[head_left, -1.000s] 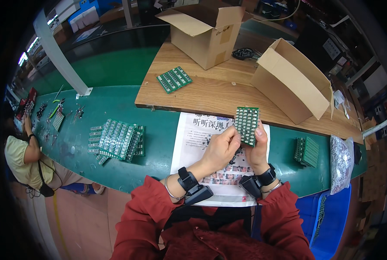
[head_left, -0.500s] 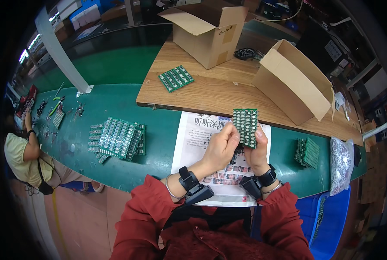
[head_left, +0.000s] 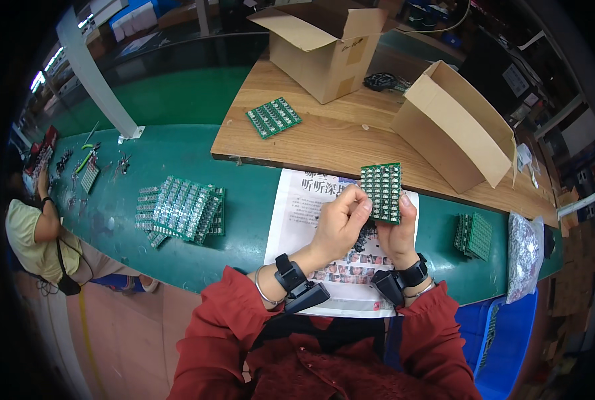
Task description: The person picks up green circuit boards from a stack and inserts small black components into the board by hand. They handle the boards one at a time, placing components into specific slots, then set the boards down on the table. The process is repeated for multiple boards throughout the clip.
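A green circuit board covered in rows of small pale parts is held up, tilted, above a newspaper sheet. My right hand grips it by its lower right edge, thumb along the side. My left hand is closed, with thumb and forefinger pinched together against the board's lower left edge. Whatever small thing may be between those fingertips is hidden. Under the hands, a heap of small black pieces lies on the newspaper, partly covered by the fingers.
Stacked circuit boards lie left on the green table, another stack right, beside a clear bag. A wooden board carries a single circuit board and two cartons. A blue bin stands below; a co-worker sits far left.
The held circuit board has shifted slightly up and right and turned a little. My left hand stays pinched at its edge, and my right hand keeps its grip.
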A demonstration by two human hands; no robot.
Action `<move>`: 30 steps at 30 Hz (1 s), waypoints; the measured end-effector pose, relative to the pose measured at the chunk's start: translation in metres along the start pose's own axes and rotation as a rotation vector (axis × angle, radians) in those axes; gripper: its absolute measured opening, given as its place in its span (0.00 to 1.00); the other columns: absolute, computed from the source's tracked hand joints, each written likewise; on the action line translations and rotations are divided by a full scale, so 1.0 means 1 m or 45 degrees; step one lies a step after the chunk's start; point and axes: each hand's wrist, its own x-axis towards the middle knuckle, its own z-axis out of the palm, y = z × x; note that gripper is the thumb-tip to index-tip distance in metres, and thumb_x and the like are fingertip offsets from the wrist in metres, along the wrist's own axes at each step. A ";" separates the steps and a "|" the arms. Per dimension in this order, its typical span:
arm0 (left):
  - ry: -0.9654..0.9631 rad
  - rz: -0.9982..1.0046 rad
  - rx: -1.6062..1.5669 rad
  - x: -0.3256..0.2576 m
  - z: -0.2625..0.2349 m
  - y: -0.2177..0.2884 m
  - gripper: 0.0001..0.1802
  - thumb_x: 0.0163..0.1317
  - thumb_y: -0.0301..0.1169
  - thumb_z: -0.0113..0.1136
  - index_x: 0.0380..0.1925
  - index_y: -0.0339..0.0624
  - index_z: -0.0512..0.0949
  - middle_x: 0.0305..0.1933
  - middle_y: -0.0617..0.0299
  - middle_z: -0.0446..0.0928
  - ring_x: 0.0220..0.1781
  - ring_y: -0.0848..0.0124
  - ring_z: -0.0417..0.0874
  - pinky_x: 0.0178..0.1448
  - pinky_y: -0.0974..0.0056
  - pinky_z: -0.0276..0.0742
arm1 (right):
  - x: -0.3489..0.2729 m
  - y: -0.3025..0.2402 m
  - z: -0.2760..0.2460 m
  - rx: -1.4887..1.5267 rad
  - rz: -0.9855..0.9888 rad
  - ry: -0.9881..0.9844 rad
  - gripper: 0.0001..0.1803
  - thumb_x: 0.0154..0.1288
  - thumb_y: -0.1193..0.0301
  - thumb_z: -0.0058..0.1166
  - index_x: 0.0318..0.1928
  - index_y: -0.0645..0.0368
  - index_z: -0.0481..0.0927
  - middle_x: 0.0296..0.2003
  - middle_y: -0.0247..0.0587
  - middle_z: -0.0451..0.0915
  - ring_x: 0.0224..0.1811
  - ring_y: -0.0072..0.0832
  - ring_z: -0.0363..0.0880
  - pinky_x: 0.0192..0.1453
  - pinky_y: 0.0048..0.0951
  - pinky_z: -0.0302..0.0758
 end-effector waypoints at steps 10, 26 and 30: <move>-0.011 0.032 0.241 -0.001 0.007 -0.002 0.09 0.70 0.32 0.47 0.34 0.38 0.69 0.21 0.66 0.69 0.22 0.80 0.68 0.26 0.71 0.62 | 0.003 0.007 -0.008 -0.566 -0.157 -0.059 0.40 0.62 0.52 0.44 0.67 0.69 0.57 0.59 0.48 0.68 0.60 0.30 0.67 0.66 0.29 0.60; -0.053 0.064 0.189 -0.001 0.010 -0.004 0.10 0.71 0.33 0.45 0.31 0.40 0.67 0.20 0.68 0.68 0.20 0.82 0.66 0.26 0.74 0.63 | 0.004 0.015 -0.009 -0.379 -0.108 0.025 0.32 0.66 0.52 0.38 0.59 0.66 0.65 0.47 0.39 0.74 0.48 0.22 0.71 0.55 0.25 0.66; -0.062 -0.068 -0.023 -0.004 0.007 -0.004 0.08 0.70 0.33 0.46 0.34 0.40 0.67 0.21 0.67 0.70 0.21 0.82 0.67 0.27 0.75 0.64 | 0.002 0.007 -0.003 -0.042 0.041 0.011 0.29 0.65 0.52 0.39 0.56 0.62 0.67 0.46 0.38 0.75 0.48 0.24 0.73 0.56 0.29 0.68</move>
